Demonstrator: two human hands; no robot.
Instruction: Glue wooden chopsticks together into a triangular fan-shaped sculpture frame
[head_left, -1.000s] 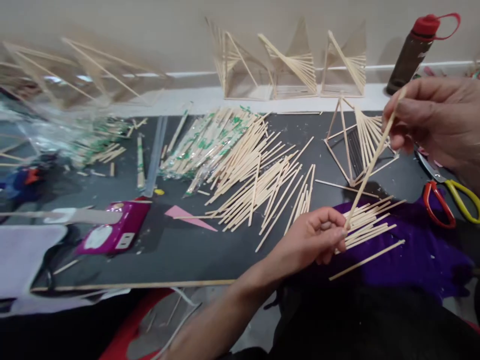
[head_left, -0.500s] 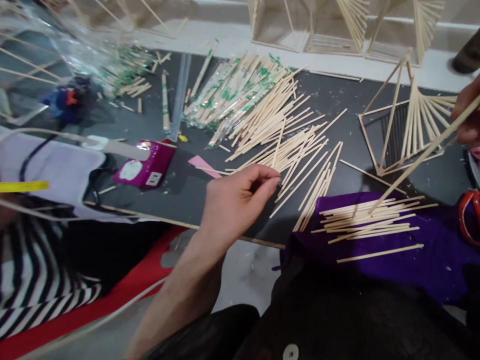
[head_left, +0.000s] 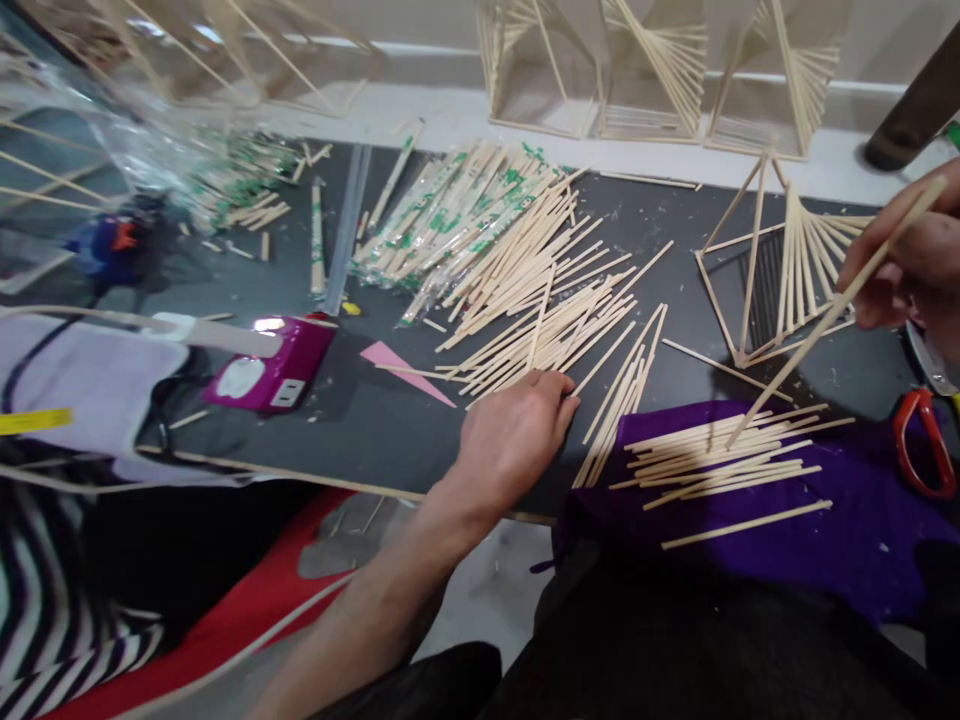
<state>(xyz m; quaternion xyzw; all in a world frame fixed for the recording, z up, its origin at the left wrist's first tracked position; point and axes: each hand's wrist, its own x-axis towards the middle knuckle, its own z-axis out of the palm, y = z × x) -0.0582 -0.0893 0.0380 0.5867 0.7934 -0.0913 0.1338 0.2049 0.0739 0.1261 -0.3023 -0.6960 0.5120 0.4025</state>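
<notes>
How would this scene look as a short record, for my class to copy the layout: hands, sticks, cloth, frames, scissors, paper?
Left hand: at the near edge of the loose pile; its fingertips are hidden
Right hand: holds one stick, slanting down to the left
Cloth: purple, with more sticks lying on it
Near frame: beside the right hand
Back frames: along the wall
Scissors: right edge, partly out of view
Paper: pink, a stick across it
</notes>
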